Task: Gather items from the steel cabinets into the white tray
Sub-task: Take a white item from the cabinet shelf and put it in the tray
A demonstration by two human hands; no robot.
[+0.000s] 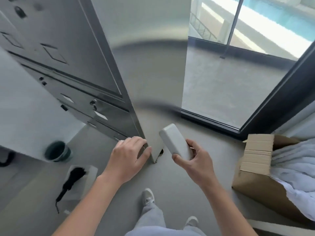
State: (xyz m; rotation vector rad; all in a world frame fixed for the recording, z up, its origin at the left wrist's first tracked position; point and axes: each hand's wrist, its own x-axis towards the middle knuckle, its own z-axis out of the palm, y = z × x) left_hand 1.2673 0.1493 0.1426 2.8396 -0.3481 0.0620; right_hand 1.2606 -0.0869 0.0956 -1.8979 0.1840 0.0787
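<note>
A tall steel cabinet with drawers and doors stands at the left and centre. My left hand rests with loosely bent fingers against the cabinet's lower front corner edge. My right hand grips a white rounded rectangular block, like a power bank, held tilted above the floor. The white tray lies on the floor at lower left and holds a folded black umbrella.
An open cardboard box with white cloth stands at the right. A dark green bucket sits under a white surface at left. A glass door with a dark frame is ahead. My feet are below.
</note>
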